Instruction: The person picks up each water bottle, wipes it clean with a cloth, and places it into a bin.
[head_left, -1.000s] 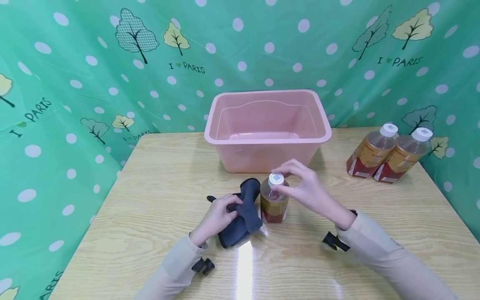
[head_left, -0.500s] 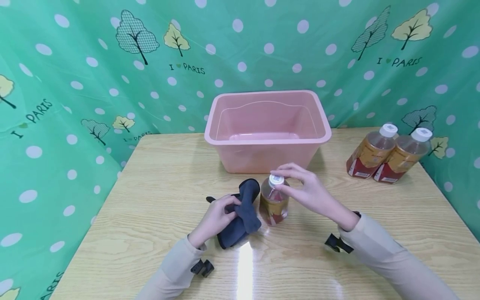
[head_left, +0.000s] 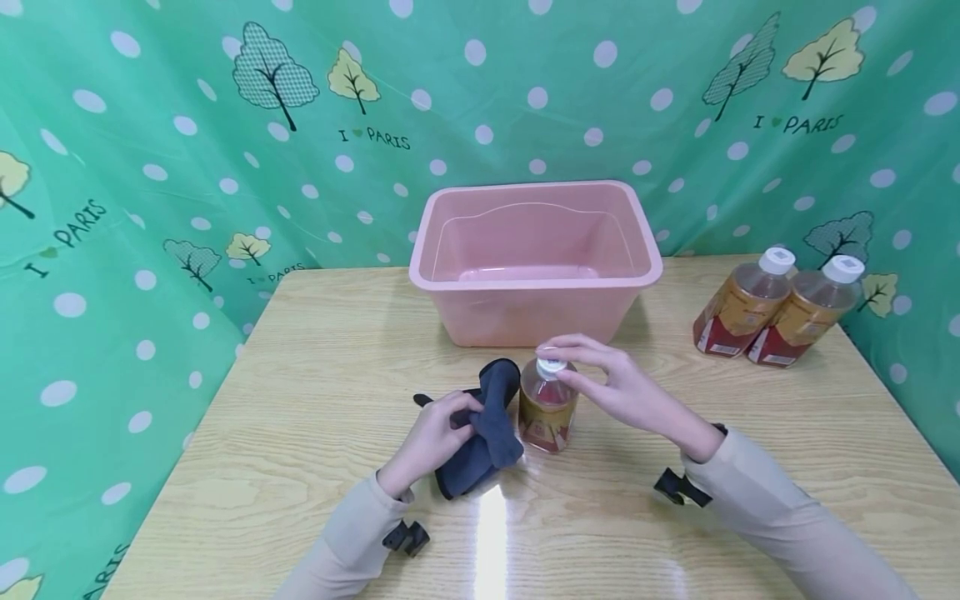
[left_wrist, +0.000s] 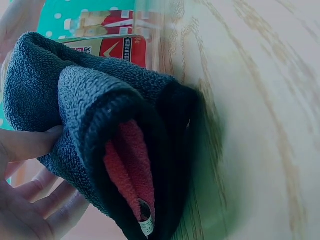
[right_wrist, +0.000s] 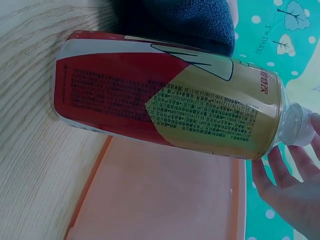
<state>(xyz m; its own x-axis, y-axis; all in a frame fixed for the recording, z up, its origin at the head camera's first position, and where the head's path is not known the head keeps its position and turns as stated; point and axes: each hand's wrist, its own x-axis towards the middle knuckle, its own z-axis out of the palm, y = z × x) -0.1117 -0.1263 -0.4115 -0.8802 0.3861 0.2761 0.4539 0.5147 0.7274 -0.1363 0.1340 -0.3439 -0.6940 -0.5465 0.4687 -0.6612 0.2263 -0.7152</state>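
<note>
A bottle (head_left: pixel 546 410) with a gold and red label and a white cap (head_left: pixel 550 367) stands on the table before the pink bin. My right hand (head_left: pixel 621 390) pinches the cap between thumb and fingers. Against the bottle's left side lies a bunched dark blue cleaning cloth (head_left: pixel 491 421), which my left hand (head_left: pixel 433 437) grips. In the left wrist view the cloth (left_wrist: pixel 100 100) shows a reddish inner face and a small white tag. The right wrist view has the bottle (right_wrist: pixel 165 97) beside the cloth, fine print on its label.
A pink bin (head_left: pixel 536 312) stands at the back, its inside showing no contents. Two similar bottles (head_left: pixel 742 308) stand at the right of the wooden table (head_left: pixel 300 375). A green dotted curtain (head_left: pixel 480 83) hangs behind.
The bottle has turned about its upright axis, so another part of its label faces me. My right hand has shifted slightly with the cap; my left hand and the cloth stay nearly still.
</note>
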